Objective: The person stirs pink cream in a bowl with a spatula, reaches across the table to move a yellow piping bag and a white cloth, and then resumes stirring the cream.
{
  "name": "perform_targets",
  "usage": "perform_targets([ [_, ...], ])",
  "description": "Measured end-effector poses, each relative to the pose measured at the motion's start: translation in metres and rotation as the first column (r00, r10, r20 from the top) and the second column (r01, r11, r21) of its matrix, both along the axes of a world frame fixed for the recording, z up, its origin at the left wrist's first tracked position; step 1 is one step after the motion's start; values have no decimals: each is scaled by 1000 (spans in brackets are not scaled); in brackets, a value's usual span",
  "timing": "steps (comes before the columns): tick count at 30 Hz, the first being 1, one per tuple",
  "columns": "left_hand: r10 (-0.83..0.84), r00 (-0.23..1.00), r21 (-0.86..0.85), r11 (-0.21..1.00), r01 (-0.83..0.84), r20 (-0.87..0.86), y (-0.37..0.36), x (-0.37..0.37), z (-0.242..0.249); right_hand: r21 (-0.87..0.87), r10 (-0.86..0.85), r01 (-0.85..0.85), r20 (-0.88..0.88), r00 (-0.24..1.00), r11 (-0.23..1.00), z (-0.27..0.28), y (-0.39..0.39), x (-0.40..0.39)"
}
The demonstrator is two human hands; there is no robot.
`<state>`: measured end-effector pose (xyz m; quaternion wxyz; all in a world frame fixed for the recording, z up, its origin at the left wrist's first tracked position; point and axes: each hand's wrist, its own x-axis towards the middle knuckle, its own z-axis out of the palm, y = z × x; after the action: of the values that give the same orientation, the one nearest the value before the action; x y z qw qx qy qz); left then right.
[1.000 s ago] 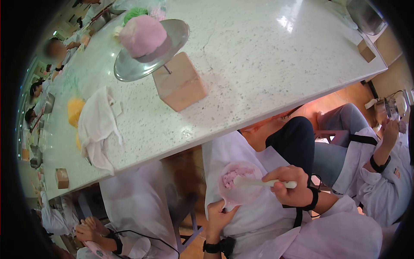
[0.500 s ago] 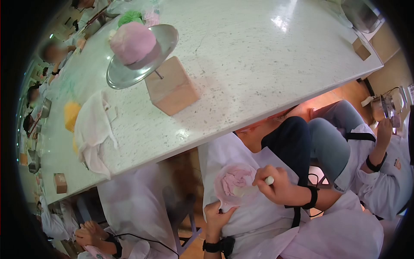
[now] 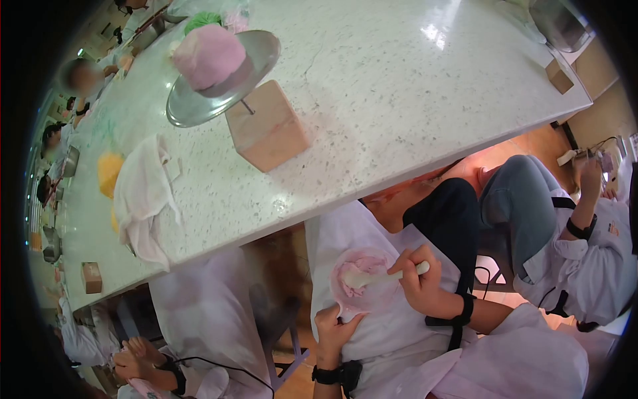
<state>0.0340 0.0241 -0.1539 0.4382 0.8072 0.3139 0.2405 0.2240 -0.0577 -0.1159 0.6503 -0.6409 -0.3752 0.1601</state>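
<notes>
We observe the left hand [image 3: 337,330] gripping the near edge of the bowl [image 3: 359,304], which is over the lap, beside the table [image 3: 392,106]. We note the right hand [image 3: 425,282] closed around the handle of the spatula [image 3: 380,277], its blade in the pink mixture [image 3: 348,272] inside the bowl. On the table we record a wooden block [image 3: 268,128], a tilted metal plate [image 3: 193,112] bearing a pink ball [image 3: 209,57], and a white cloth [image 3: 143,189].
</notes>
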Motion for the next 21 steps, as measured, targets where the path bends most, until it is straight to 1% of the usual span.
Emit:
perform_targets([
  [3,-24,1000,55,998,25,-12,0,-1,-4,-264,116,-53,230,966,963,19,1,17],
  [6,-41,998,55,998,44,-45,1,-3,-2,-357,203,-168,65,977,919,56,27,41],
  [7,-47,998,47,998,49,-47,1,-4,-2,-309,205,-182,43,978,933,64,31,44],
  [10,-46,998,27,999,48,-38,0,-4,-4,-144,81,-57,168,982,988,66,31,44],
  [11,-44,999,23,999,45,-27,1,-2,-1,-138,71,-45,190,979,989,63,31,40],
  [14,-20,1000,19,1000,21,-18,2,1,4,-48,-15,23,171,985,999,15,27,15],
  [15,-9,1000,15,1000,9,-20,1,2,4,-4,-21,21,76,997,1000,0,18,8],
  [18,-10,999,45,999,13,-54,0,-3,4,-41,-95,90,-170,981,995,-5,5,-1],
  [21,-57,998,42,997,58,-27,1,-4,-4,-215,-25,17,-31,999,976,18,3,14],
])
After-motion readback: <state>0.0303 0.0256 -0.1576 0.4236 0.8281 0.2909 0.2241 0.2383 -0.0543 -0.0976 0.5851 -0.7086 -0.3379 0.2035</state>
